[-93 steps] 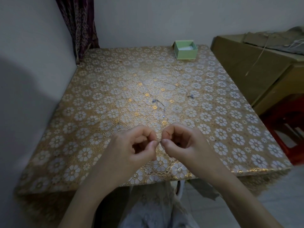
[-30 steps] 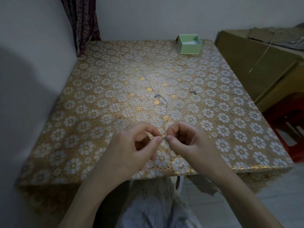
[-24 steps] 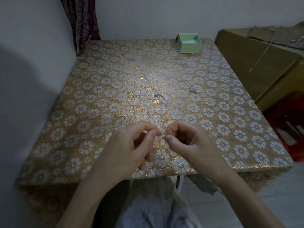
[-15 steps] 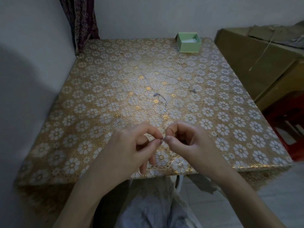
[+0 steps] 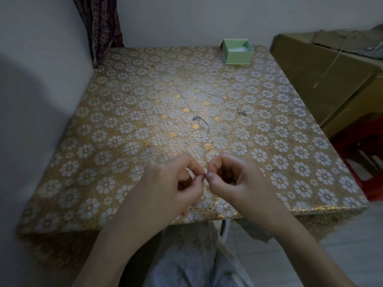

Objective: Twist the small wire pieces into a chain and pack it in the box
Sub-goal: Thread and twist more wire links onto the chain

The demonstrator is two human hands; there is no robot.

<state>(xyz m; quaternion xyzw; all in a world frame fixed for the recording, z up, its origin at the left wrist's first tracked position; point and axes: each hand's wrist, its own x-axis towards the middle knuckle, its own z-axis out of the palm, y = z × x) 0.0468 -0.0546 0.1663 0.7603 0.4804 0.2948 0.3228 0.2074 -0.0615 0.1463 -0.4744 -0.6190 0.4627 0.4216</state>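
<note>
Both hands are up over the near edge of the table (image 5: 87,129), fingertips almost meeting. The left hand (image 5: 165,183) has its thumb and forefinger pressed together on the end of a thin wire piece (image 5: 205,175), and the right hand (image 5: 234,179) pinches the same spot from the other side, its other fingers curled in toward the palm. The bit of wire between them is tiny and hard to make out in this dim light.

Farther out on the flowered gold cloth lies a beaded wire strand (image 5: 202,125), curved, near the middle of the table, and a second strand (image 5: 234,105) lies beyond it to the right, with a small dark clump at its end. They lie apart from each other and well clear of the hands.

At the far edge sits the small green box (image 5: 238,56), open, with something pale inside. A cardboard carton (image 5: 323,83) stands beside the table on the right, and a dark patterned curtain (image 5: 101,25) hangs in the far left corner.
</note>
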